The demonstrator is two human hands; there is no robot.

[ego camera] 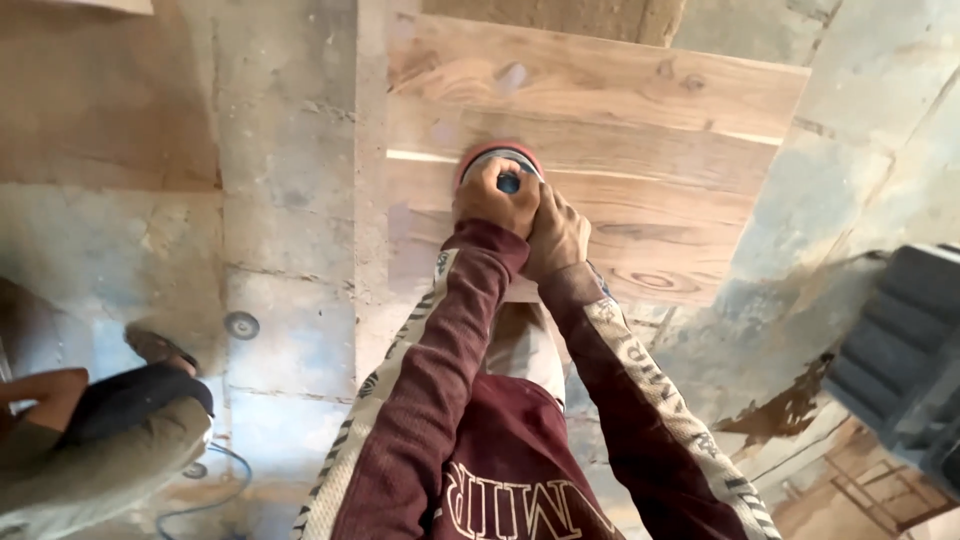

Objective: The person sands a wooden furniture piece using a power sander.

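While both hands grip it, the sander [500,160] presses the wooden panel [640,130].

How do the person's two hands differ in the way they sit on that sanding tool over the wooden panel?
The left hand sits on top of the sanding tool, fingers curled over its grip, while the right hand lies lower and nearer the body, pressed against the left hand's side. The left hand covers most of the tool; the right hand touches little of it. Both wear maroon sleeves and work over the wooden panel.
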